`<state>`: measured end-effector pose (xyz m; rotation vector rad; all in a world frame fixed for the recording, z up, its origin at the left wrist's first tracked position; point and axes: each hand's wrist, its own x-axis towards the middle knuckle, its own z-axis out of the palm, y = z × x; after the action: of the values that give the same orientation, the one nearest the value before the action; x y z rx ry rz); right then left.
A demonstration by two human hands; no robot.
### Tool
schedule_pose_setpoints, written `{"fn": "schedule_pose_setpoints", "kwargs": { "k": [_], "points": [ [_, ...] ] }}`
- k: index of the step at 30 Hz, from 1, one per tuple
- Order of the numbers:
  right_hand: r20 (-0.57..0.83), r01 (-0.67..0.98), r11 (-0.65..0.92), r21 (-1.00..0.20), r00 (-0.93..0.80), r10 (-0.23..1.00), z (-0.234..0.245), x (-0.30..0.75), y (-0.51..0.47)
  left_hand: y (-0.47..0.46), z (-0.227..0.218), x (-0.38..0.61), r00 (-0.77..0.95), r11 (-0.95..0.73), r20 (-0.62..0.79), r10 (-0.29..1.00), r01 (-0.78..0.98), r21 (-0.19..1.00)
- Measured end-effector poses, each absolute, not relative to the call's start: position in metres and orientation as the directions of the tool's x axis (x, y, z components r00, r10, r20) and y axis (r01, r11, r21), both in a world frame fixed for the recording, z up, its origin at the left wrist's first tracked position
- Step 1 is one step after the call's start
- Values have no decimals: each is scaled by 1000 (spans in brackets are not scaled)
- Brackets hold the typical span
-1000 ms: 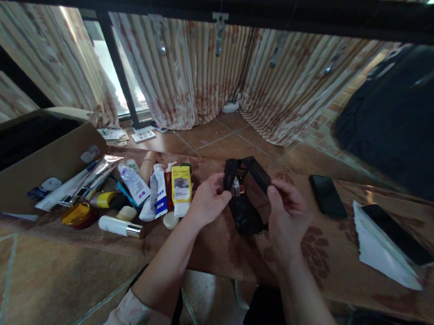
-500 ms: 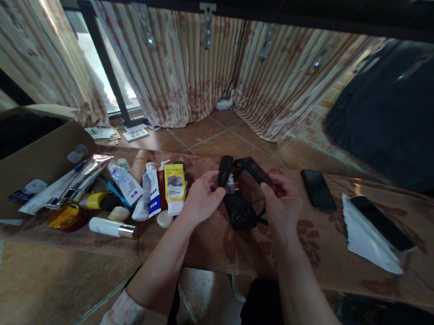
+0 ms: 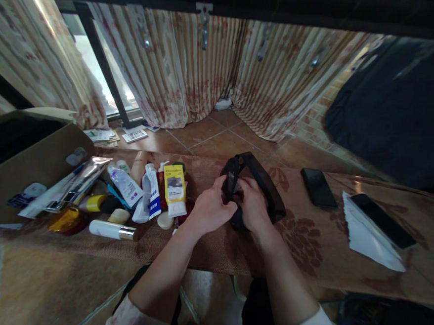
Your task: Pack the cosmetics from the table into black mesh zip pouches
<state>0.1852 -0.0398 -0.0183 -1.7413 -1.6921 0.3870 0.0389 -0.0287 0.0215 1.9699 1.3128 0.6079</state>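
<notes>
A black pouch (image 3: 275,196) with see-through mesh sides stands open on the cloth-covered bench in front of me. My left hand (image 3: 214,204) grips its left rim, thumb and fingers closed on the edge. Inside the opening is my right hand (image 3: 254,204), its fingers curled downward. The fingertips are partly hidden by the pouch, and I cannot make out what they hold. Just left of my left hand lie a yellow tube (image 3: 175,189) with a white cap and a white-and-blue tube (image 3: 152,190).
Further left are a white bottle (image 3: 108,227) with a silver cap, an amber round jar (image 3: 68,220) and a cardboard box (image 3: 34,160). On the right lie a black phone (image 3: 319,187), a second phone (image 3: 382,220) and white paper (image 3: 371,241). A patterned cloth (image 3: 300,246) covers the bench.
My right hand has let go of the pouch's right edge and moved left into its opening. The pouch's right side now stands by itself. My left hand still holds the left rim.
</notes>
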Motion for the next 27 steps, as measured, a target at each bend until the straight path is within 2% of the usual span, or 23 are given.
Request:
{"fn": "schedule_pose_setpoints", "kwargs": {
  "k": [3,6,12,18,24,27],
  "points": [
    [274,852,56,-520,105,956,-17,181,-34,-29,21,39,356,-253,10,934,643,723],
    [259,892,32,-450,97,961,-19,179,-26,-29,20,37,330,-244,10,944,676,696],
    [116,845,-190,-499,283,952,-28,177,-13,-29,19,34,332,-253,18,943,680,688],
    [142,902,-131,-412,205,968,-21,180,-16,-27,17,33,326,-246,16,945,679,692],
    [272,847,-6,-531,177,946,-22,183,-27,-28,21,33,330,-237,1,944,675,699],
    [287,812,12,-584,193,938,-26,183,-28,-29,23,33,330,-229,-2,944,659,717]
  ]
}}
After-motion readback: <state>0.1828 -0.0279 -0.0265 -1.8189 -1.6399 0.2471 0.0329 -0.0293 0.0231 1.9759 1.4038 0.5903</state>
